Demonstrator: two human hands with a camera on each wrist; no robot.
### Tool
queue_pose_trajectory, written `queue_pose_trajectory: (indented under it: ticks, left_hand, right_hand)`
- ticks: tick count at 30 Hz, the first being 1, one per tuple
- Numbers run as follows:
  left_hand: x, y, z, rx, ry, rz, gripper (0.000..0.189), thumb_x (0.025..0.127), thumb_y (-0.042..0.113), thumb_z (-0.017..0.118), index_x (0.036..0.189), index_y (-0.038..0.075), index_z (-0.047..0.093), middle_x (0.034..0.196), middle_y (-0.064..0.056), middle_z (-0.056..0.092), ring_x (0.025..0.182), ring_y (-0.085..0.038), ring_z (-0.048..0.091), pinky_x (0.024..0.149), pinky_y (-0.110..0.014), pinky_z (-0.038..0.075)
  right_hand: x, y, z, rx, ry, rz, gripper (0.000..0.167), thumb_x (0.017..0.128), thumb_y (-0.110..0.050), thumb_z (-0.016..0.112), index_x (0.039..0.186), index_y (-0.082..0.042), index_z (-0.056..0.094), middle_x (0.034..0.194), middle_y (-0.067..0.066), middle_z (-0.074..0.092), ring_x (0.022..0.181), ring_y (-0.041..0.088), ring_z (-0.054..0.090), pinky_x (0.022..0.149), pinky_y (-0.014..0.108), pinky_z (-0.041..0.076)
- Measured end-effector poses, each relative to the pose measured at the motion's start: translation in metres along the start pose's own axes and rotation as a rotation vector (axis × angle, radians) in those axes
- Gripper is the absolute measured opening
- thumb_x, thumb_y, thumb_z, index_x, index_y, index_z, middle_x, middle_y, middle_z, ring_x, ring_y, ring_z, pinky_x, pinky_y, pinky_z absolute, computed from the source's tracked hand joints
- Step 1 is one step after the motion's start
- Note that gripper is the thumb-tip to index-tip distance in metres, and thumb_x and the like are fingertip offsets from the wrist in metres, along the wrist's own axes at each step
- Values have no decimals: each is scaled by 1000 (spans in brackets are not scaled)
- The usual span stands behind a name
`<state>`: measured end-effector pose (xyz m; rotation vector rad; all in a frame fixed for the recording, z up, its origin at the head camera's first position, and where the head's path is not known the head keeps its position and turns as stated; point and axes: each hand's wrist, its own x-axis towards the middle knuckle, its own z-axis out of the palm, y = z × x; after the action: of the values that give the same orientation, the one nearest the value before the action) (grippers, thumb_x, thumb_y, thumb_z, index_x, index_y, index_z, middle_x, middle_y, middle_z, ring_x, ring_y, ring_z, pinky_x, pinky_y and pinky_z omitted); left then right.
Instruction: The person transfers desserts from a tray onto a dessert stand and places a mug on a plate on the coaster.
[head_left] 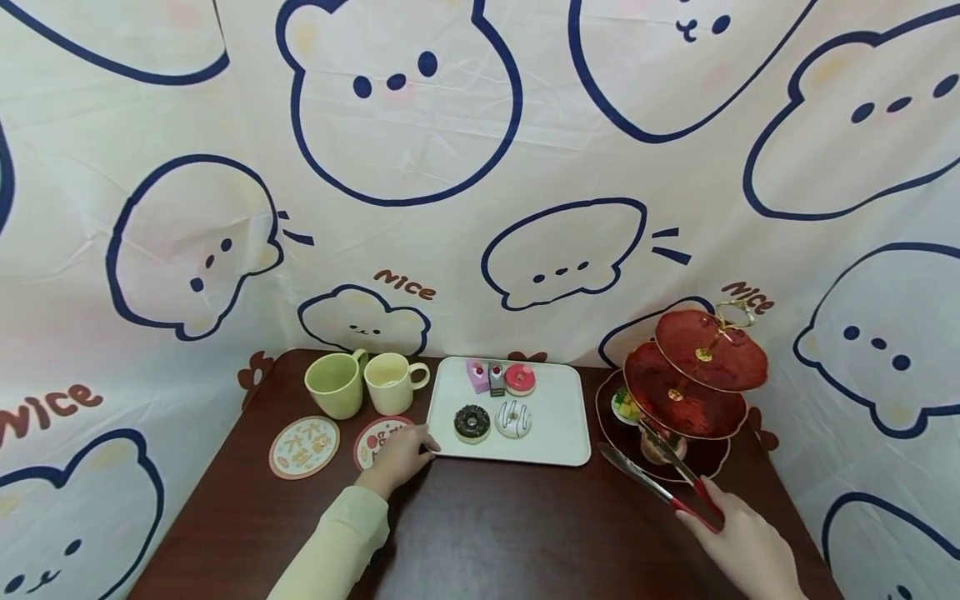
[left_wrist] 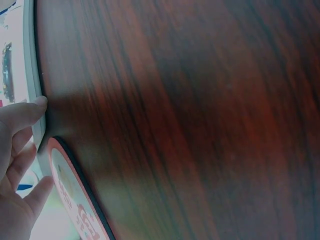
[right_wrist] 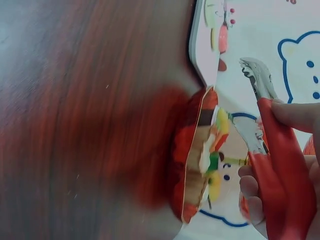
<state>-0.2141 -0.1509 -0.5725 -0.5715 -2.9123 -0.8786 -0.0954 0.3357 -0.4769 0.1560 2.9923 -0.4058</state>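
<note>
My left hand (head_left: 405, 457) grips the front left corner of the white tray (head_left: 555, 446); in the left wrist view its thumb (left_wrist: 30, 111) lies on the tray's rim. On the tray are a chocolate donut (head_left: 472, 423), a white striped donut (head_left: 513, 419), a pink donut (head_left: 520, 379) and two small cake slices (head_left: 487, 377). My right hand (head_left: 753, 542) holds metal tongs (head_left: 637, 473) by their red handles (right_wrist: 280, 165), arms spread apart. One tong arm reaches over the bottom plate of the red tiered stand (head_left: 686, 404), overlapping a brown pastry (head_left: 656, 447). Beside that pastry sits a fruit-topped tart (head_left: 625, 406).
Left of the tray stand a green mug (head_left: 335, 385) and a cream mug (head_left: 388, 383). A round coaster (head_left: 304, 447) lies before them, and a red-rimmed coaster (head_left: 372, 437) is partly under my left hand. A printed cloth (head_left: 465, 250) hangs behind the brown table (head_left: 510, 525).
</note>
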Motion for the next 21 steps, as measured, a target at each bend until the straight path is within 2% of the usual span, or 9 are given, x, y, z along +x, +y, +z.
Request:
queue_pose_trajectory:
  ticks: [9,15,21]
  left_hand:
    - [-1,2,-2,3,-9,-4,10,82,-7,79,86,2,79,117,-30,69,115,-43,65,99,-54,51]
    - [-1,4,-3,-2,-10,1,9,82,-7,79,87,1,79,117,-30,69,114,-43,65,99,-55,51]
    - [-2,3,-3,-2,-2,14,9,82,-8,78,87,1,79,117,-30,69,114,-43,65,99,-55,51]
  right_hand:
    - [13,-24,9,46,115,-137,91,87,-68,68,142,3,56,129,33,62,109,49,65,74,64,55]
    - [25,-41,20,84,206,-250,74,87,-51,78,140,-2,61,126,28,66,102,45,68,67,60,56]
    - [40,-56,37,96,235,-308,68,85,-43,82,137,-3,64,125,25,68,105,41,69,71,58,58]
